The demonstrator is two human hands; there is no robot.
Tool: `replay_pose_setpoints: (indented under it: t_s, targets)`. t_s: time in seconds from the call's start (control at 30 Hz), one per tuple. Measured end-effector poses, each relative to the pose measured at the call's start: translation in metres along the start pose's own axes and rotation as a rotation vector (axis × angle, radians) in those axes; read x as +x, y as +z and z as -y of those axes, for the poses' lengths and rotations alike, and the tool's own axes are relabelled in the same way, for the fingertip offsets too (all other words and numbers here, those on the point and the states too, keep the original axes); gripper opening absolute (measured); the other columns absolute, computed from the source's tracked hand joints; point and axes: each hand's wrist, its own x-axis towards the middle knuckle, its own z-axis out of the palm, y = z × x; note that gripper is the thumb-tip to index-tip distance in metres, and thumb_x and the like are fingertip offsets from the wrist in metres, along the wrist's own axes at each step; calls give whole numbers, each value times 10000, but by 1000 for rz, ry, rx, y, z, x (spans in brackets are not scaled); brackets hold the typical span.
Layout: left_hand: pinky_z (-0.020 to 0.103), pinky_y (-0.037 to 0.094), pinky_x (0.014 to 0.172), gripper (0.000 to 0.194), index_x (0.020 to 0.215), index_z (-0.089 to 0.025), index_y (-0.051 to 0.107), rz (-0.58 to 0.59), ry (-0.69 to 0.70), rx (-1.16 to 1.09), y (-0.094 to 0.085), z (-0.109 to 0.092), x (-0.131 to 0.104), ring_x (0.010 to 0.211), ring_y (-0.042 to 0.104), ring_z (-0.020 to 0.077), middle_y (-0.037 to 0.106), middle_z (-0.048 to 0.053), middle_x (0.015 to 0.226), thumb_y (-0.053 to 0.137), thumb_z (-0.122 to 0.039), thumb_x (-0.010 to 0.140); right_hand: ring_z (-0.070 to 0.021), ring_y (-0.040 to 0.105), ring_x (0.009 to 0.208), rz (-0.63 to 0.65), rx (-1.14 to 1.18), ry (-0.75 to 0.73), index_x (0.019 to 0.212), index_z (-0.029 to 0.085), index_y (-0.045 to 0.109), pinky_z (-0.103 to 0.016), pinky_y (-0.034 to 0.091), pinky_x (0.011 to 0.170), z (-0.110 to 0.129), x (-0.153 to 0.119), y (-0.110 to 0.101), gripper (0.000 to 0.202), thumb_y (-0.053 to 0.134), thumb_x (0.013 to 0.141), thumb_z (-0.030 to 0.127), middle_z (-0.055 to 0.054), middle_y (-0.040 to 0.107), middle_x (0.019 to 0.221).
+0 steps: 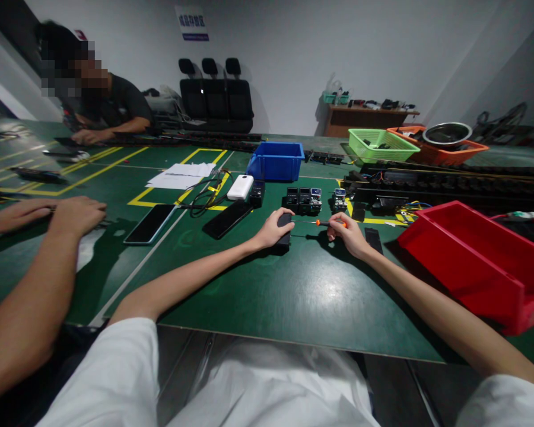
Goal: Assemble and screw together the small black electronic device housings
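Note:
My left hand (275,228) is wrapped round a small black box (283,242) on the green table (249,296). To its right, my right hand (347,232) is closed on the orange handle of a screwdriver (321,223). The thin shaft points left toward the black box; whether its tip touches cannot be made out. Behind my hands stand small black modules (299,200) in a row, with one more module (339,200) set apart on the right. A flat black piece (374,241) lies beside my right wrist.
A red bin (476,261) stands at the right, a blue bin (277,161) behind. Left lie a black phone (226,219), a tablet-like phone (150,224), a white power bank (240,187) and cables. A neighbour's arms (66,231) rest at far left; another person (111,107) sits across.

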Motion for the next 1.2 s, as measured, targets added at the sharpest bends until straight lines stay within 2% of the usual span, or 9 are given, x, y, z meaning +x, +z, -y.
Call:
replay_pose_setpoints:
  t_s: [1.2]
  targets:
    - [335,453,923,291,1092,-188,602,0,15,19,0,1,0,976,559,196,599,41,1040,601,-289,819,-123,553,512,1,-5,-5,892,215,547,-247,422,526,0,0,0,231,665,836,404,37,613,599]
